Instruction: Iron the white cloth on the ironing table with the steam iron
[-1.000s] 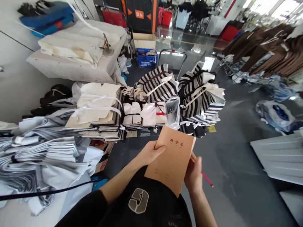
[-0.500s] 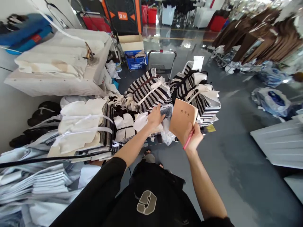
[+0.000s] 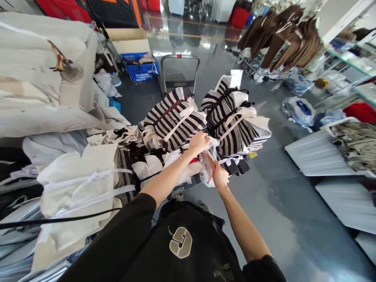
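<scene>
My left hand is closed on the upper edge of a clear plastic bag. Just to its right and lower, my right hand grips a tan notebook together with a red pen. Most of the notebook lies within the bag's opening, tilted, and the film covers part of it. Behind my hands are a tied bundle of black-and-white striped fabric pieces and a second striped bundle.
A hand cart's handle rises behind the bundles. To the left is a stack of cream fabric pieces tied with white strips. A blue crate sits on the floor at the back. White bins stand at the right.
The notebook has gone down and left into the plastic bag with my right hand. My left hand has taken hold of the bag's edge. The view has shifted right.
</scene>
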The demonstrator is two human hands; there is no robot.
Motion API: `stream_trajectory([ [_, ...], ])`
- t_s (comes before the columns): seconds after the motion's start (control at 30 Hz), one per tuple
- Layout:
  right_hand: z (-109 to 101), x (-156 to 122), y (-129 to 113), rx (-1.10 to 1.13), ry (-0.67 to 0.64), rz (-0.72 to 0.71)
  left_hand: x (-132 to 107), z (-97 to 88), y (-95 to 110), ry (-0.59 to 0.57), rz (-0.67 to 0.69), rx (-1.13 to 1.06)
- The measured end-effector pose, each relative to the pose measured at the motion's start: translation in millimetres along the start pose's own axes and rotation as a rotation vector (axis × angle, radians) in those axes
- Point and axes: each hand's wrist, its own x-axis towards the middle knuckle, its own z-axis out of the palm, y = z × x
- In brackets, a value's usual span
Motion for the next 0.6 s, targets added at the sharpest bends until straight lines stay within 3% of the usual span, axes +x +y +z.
stream_trajectory([
  [0.1, 11.2, 15.3, -17.1, -0.034, -0.034, 0.028, -0.5, -1.0, 3.2, -0.069, 0.058, -0.014],
  [0.23, 15.8, 11.2, -23.8, -0.003, 0.063, -0.074, -1.0, -3.4, -5.0, -0.126, 0.053, -0.005],
  [0.37, -8.7, -8.2, -12.4, 0.129, 0.158, -0.324, -1.6, -6.3, -18.0, -0.151, 0.049, 0.002],
  [0.43, -25.2, -6.8, -8.8, 0.228, 0.195, -0.361, -3.0, -7.1, -22.5, -0.160, 0.055, 0.002],
  [0.5, -35.5, 4.2, -9.5, 0.324, 0.116, -0.281, -4.7, -7.4, -25.4, -0.166, 0.062, 0.003],
  [0.6, -32.4, 26.3, -15.2, 0.347, -0.105, -0.055, -6.8, -6.8, -27.8, -0.174, 0.067, 0.006],
])
